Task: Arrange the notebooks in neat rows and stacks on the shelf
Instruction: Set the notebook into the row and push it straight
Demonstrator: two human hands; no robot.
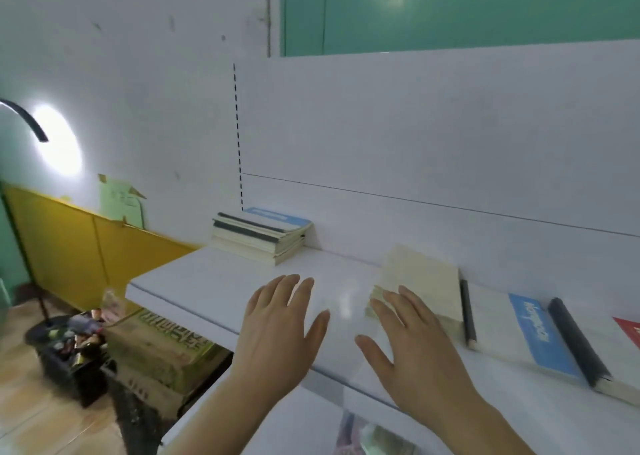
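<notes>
both hands over the white shelf (194,281), palms down. left hand (280,319): fingers straight and close together, thumb out to the side, holding nothing. right hand (408,337): fingers straight, slightly spread, fingertips (381,300) at the near corner of a cream notebook (422,281) lying flat; can't tell if they touch it. stack of notebooks (259,235) at the back left of the shelf against the wall, blue cover on top. right of the cream one, side by side: a white and blue notebook (519,330) with a dark spine, then another dark-spined one (575,340), red cover (628,330) at frame edge. cardboard boxes (162,347) on the floor below.
</notes>
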